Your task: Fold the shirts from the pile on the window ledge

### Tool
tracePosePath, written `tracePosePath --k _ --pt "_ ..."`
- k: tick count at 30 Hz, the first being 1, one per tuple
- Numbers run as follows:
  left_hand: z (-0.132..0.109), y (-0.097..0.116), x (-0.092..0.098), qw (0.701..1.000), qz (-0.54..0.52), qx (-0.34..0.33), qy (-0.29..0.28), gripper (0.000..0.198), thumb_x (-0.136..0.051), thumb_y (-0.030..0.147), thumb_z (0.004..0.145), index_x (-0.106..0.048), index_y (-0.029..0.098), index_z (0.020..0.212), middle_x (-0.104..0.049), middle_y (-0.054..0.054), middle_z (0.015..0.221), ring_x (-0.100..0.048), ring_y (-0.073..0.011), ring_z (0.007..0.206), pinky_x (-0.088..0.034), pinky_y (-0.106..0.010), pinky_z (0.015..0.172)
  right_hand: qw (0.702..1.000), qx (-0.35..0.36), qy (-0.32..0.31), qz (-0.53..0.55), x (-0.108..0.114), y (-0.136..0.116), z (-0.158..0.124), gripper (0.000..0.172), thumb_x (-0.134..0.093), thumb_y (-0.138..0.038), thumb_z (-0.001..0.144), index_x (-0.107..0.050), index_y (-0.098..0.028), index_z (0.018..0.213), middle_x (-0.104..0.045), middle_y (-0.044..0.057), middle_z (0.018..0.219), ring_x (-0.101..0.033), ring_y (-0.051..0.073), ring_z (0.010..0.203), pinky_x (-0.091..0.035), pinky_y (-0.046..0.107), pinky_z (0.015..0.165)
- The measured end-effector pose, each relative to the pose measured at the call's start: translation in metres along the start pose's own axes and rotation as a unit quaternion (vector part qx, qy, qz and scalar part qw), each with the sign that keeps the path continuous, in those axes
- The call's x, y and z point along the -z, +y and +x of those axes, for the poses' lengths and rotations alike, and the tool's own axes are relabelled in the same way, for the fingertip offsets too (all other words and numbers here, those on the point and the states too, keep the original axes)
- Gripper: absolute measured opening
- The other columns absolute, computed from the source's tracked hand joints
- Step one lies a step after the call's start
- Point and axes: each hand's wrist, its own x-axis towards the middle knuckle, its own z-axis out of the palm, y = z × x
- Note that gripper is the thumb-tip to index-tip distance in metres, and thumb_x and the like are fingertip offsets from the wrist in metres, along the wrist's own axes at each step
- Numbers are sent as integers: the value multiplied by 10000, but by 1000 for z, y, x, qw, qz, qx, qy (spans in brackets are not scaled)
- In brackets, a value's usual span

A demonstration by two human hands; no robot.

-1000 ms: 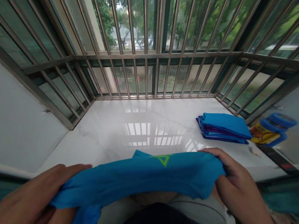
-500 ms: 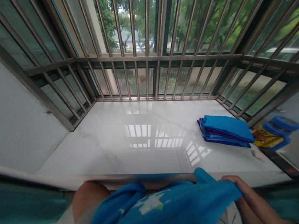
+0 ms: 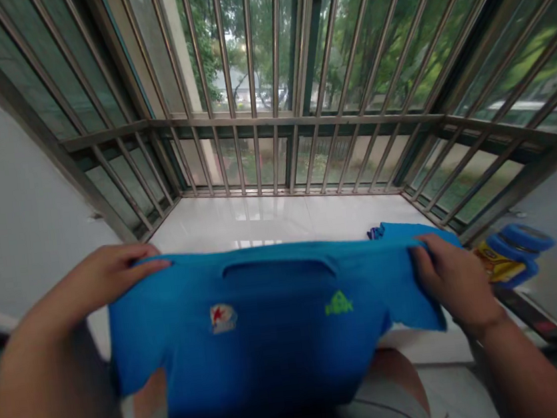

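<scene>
The left hand [image 3: 109, 272] and the right hand [image 3: 452, 283] are raised wide apart, palms down, fingers curled into a firm pinch.

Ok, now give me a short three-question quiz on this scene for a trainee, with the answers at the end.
1. True or false: the left hand and the right hand both hold up the blue shirt.
2. Which hand is nearer the folded blue stack, left or right?
3. Fill in the colour: the small emblem beside the red-and-white badge is ___.

Key: 1 true; 2 right; 3 green.
</scene>
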Motion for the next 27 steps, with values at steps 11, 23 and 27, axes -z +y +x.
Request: tracePosePath --k 11,23,27 --pt "164 112 -156 979 162 -110 51 443 -455 84 1009 -729 119 1355 -679 -210 1454 -630 -325 1356 -485 -468 1164 996 -41 -79 -18 -159 -76 153 417 -551 -231 1103 -593 20 1433 -618 288 1402 -567 236 1186 -398 345 942" --pt "15 50 -354 985 113 -132 -1 735 -500 596 1073 -445 217 1700 -345 -162 1789 -333 -411 1646 -307 -615 1323 972 28 -232 -21 -218 -119 -106 336 -571 -374 1091 -703 -234 1366 -700 155 1392 -645 333 1223 -501 445 994" --pt "-25 32 -357 985 112 -125 48 777 -515 652 1046 -472 216 1688 -327 -168 1796 -334 -441 1637 -318 -627 1309 978 35 -203 4 -214 -124 -131 264 -604 -328 1079 -724 -262 1305 -734 125 1299 -670 306 1142 -507 428 959"
